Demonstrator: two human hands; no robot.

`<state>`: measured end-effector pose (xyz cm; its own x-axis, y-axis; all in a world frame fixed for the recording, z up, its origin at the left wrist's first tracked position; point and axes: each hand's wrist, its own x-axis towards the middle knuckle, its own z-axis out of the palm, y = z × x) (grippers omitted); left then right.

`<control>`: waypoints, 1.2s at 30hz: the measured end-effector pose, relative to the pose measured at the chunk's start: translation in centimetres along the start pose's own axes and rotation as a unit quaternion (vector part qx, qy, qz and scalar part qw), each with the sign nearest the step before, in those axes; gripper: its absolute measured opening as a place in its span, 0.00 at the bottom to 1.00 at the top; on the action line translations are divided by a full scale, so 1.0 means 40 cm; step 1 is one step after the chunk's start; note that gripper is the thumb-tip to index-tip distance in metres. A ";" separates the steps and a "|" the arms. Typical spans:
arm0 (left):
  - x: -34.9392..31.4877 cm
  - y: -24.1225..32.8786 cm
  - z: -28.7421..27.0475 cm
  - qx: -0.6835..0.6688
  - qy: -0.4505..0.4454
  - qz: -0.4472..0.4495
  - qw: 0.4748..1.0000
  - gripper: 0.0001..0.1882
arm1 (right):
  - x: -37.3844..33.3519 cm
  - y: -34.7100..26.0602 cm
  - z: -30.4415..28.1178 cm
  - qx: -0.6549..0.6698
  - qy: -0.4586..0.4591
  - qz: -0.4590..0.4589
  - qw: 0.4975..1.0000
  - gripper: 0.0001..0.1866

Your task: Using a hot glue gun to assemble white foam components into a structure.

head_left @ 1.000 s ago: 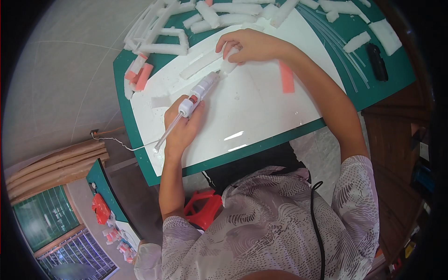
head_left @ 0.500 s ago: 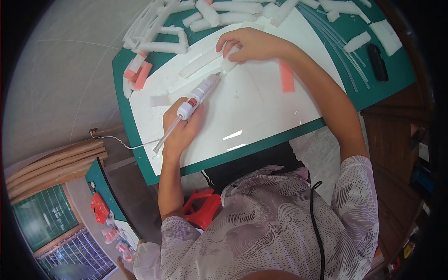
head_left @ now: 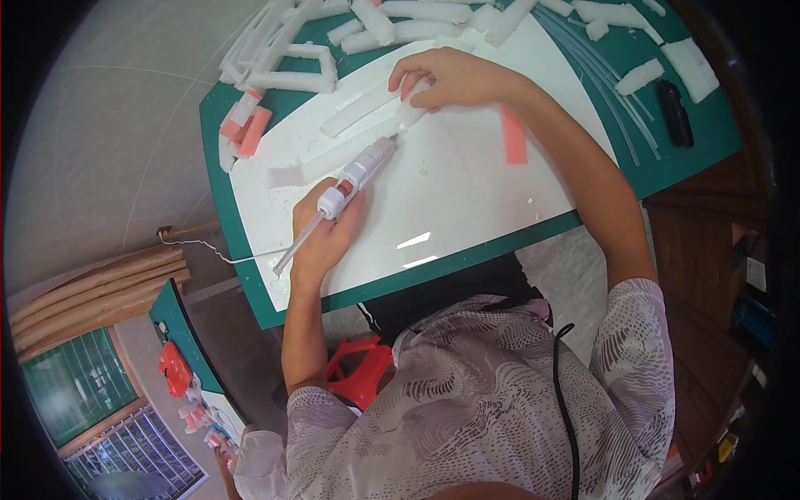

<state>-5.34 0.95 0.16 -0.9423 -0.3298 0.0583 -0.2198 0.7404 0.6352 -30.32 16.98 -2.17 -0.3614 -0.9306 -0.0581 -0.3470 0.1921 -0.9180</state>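
Note:
My left hand (head_left: 323, 237) is closed around a white hot glue gun (head_left: 367, 164), with a clear glue stick (head_left: 298, 243) poking out of its rear end. The gun's nozzle points up and right, close to the near end of a short white foam piece (head_left: 411, 111). That piece is pinched in the fingers of my right hand (head_left: 458, 77), over a white board (head_left: 450, 200). Just left of these fingers lies a white foam strip (head_left: 357, 113). A longer, flatter foam strip (head_left: 329, 160) lies nearer me, partly behind the gun.
White foam bars (head_left: 412, 33) crowd the far edge of the green table mat (head_left: 722, 137). Pink foam blocks (head_left: 250, 127) sit at the left, a pink strip (head_left: 513, 137) beside my right forearm. Clear glue sticks (head_left: 600, 87) and a black object (head_left: 673, 112) lie right. A white cord (head_left: 208, 246) trails left.
The glue gun has shifted slightly right and toward me, its nozzle a little farther from the foam piece. My right hand stays nearly still. Lower left, another person's arm has moved.

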 end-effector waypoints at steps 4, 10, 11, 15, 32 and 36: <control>-0.016 0.007 0.000 0.020 -0.012 0.022 0.999 0.10 | 0.003 0.024 0.001 0.017 0.007 -0.012 1.000 0.15; -0.095 -0.020 -0.018 0.038 -0.005 0.126 0.991 0.14 | 0.007 0.031 -0.003 0.011 0.006 -0.043 0.999 0.12; -0.110 -0.032 -0.020 0.026 -0.006 0.132 0.991 0.16 | 0.005 0.029 -0.003 0.010 0.002 -0.043 0.999 0.12; -0.143 -0.076 -0.031 0.017 -0.046 0.070 0.996 0.23 | -0.004 0.005 -0.013 -0.034 -0.008 -0.018 0.999 0.08; -0.016 -0.162 -0.175 -0.083 0.087 0.005 0.993 0.30 | -0.019 -0.017 -0.042 -0.108 -0.001 0.003 0.994 0.13; 0.020 -0.183 -0.160 -0.036 0.046 0.002 0.998 0.32 | -0.019 -0.010 -0.041 -0.085 0.025 -0.010 0.996 0.11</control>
<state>-2.88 -8.49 0.50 -0.9148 -0.3826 0.1298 -0.1946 0.6990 0.6882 -31.33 18.13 -1.12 -0.3943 -0.9188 -0.0165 -0.4942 0.2271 -0.8392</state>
